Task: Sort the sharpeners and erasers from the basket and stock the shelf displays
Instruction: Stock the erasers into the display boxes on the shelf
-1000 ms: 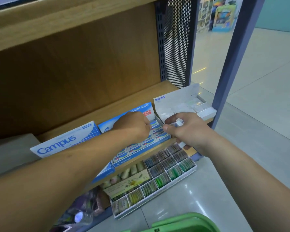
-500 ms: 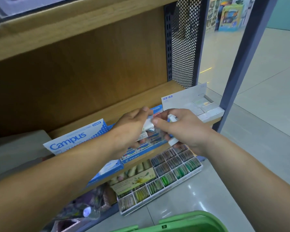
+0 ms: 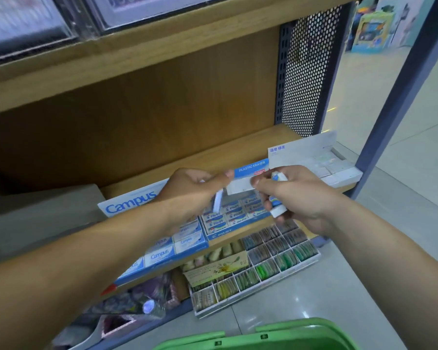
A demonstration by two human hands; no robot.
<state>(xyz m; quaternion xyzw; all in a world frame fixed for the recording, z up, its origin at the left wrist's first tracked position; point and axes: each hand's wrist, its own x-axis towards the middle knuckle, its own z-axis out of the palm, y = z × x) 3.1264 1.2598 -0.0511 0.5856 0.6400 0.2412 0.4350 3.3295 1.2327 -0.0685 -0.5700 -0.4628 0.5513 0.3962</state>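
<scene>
My left hand (image 3: 190, 190) and my right hand (image 3: 296, 198) meet above the blue Pilot eraser display box (image 3: 238, 221) on the wooden shelf (image 3: 213, 157). A white eraser (image 3: 239, 186) is pinched between the fingertips of both hands. A second white and blue eraser (image 3: 217, 202) hangs from my left fingers. In its palm my right hand grips a blue-sleeved eraser (image 3: 278, 198). The green basket (image 3: 263, 335) shows at the bottom edge; its contents are hidden.
A Campus eraser box (image 3: 162, 251) lies left of the Pilot box, and a white eraser box (image 3: 334, 170) stands at the shelf's right end. A white tray of coloured items (image 3: 263, 266) sits below. A perforated metal panel (image 3: 309, 72) and a grey post (image 3: 400, 84) bound the right side.
Both hands have lifted from the Pilot box and come together. The white eraser is now held up between them, and the view has tilted upward.
</scene>
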